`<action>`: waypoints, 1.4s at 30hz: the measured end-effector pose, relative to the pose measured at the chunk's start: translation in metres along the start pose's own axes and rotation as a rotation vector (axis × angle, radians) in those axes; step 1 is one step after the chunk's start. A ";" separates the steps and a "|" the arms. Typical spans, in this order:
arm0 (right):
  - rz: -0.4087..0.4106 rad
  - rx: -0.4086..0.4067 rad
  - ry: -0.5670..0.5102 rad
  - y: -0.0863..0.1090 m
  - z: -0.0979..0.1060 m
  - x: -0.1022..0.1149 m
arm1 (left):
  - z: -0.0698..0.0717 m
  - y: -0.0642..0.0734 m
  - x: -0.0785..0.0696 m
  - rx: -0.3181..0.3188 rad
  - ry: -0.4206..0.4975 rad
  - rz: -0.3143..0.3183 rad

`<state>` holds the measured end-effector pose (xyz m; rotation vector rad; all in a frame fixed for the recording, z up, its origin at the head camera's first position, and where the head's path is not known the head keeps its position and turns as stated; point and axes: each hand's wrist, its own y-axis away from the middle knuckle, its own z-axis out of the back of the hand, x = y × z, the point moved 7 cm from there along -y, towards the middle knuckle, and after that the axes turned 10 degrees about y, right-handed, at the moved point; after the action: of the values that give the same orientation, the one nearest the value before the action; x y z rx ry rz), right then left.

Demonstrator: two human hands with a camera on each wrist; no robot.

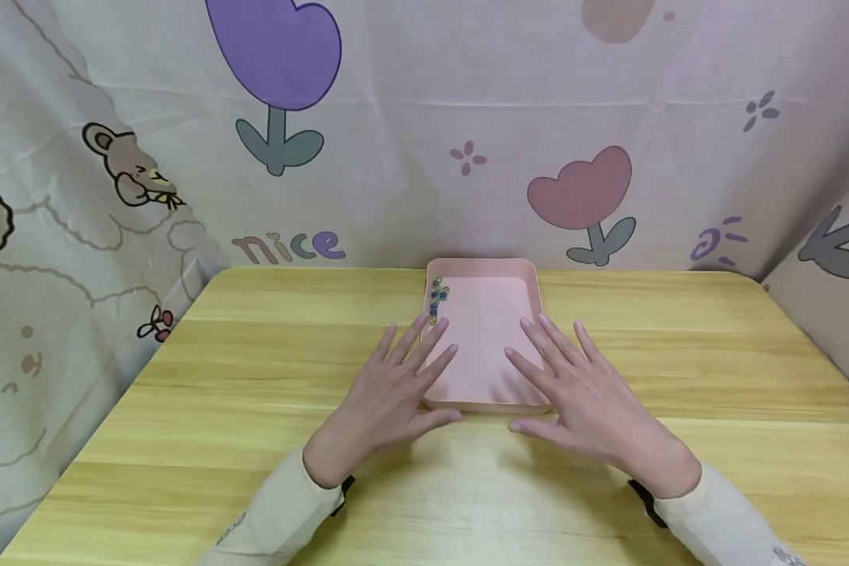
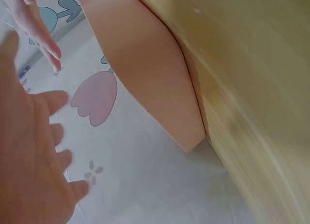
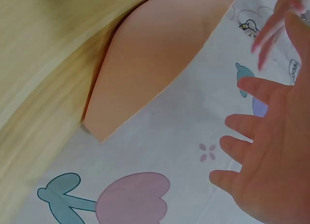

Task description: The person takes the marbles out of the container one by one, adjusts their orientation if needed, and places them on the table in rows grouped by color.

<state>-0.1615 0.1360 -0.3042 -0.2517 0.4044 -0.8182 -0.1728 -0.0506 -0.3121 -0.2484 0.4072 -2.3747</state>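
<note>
A shallow pink tray [image 1: 477, 369] lies on the wooden table, its far end close to the back cloth. Several glass marbles [image 1: 435, 295], blue and yellowish, are grouped along its left wall toward the far corner. My left hand [image 1: 389, 393] hovers over the tray's near left side, palm down, fingers spread, holding nothing. Mirroring it, my right hand [image 1: 587, 393] is spread over the near right side with nothing in it. Both wrist views show the tray's outer wall [image 2: 145, 64] below and beside the extended fingers.
The wooden table [image 1: 269, 377] reaches out on both sides of the tray. A patterned cloth [image 1: 410, 157] with flowers and cartoon animals hangs behind the table and along its left and right sides. Light sleeves [image 1: 276, 511] cover both forearms, with dark bands at the wrists.
</note>
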 end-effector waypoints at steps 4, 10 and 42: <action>0.005 -0.023 -0.015 0.000 0.000 0.000 | -0.002 -0.001 0.007 0.052 0.111 0.126; 0.021 -0.127 -0.079 -0.001 0.003 -0.004 | -0.006 0.000 0.028 -0.023 0.504 0.375; -0.395 0.023 -0.569 -0.002 -0.020 -0.038 | -0.081 0.022 0.065 -0.010 1.674 0.944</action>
<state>-0.1951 0.1623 -0.3113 -0.5362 -0.1983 -1.0903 -0.2300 -0.0924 -0.3914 1.6314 0.9457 -1.1121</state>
